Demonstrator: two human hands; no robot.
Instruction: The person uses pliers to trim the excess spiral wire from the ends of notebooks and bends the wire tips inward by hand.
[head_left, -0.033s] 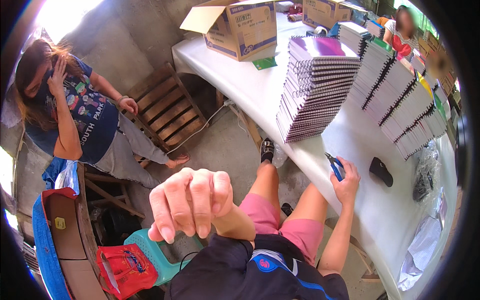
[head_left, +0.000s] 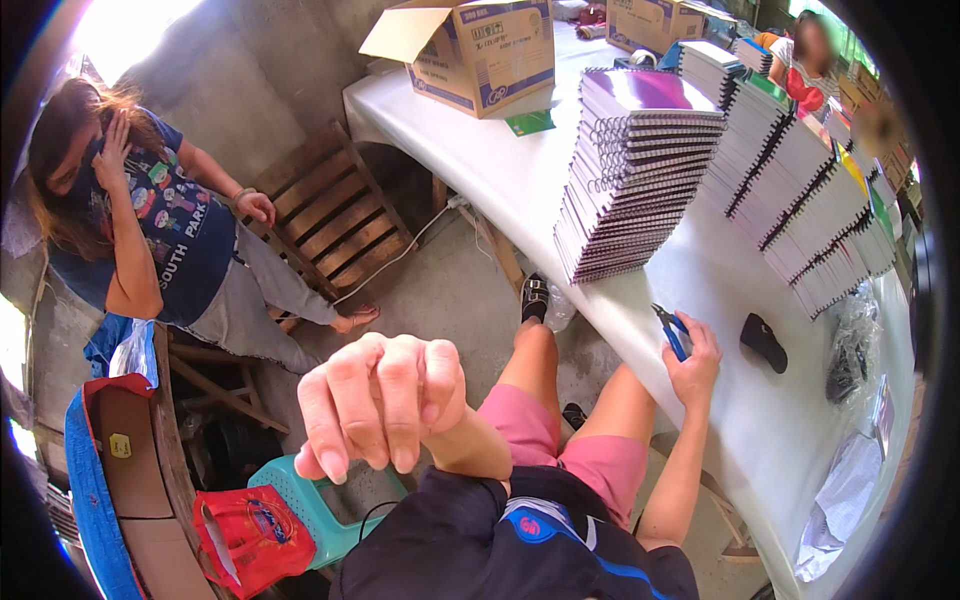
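Observation:
My left hand (head_left: 385, 405) is raised in mid-air in front of my body. Its fingers curl down close together, and nothing shows in them; the palm is hidden. At the near edge of the white-covered table (head_left: 690, 440), my right hand (head_left: 694, 365) is closed round a pair of small blue-handled pliers (head_left: 672, 335), their dark jaws pointing away from me. Beyond them stands a tall stack of spiral-bound notebooks (head_left: 635, 190) with a purple cover on top. A small black pouch-like thing (head_left: 764, 343) lies to the right of that hand.
More notebook stacks (head_left: 800, 200) line the table's right side, near a clear plastic wrapper (head_left: 855, 345). An open carton (head_left: 485, 60) stands at the far end. On the left is another person (head_left: 150, 220) by a wooden slatted rack (head_left: 335, 215). A red bag (head_left: 255, 540) rests against a teal stool (head_left: 300, 500).

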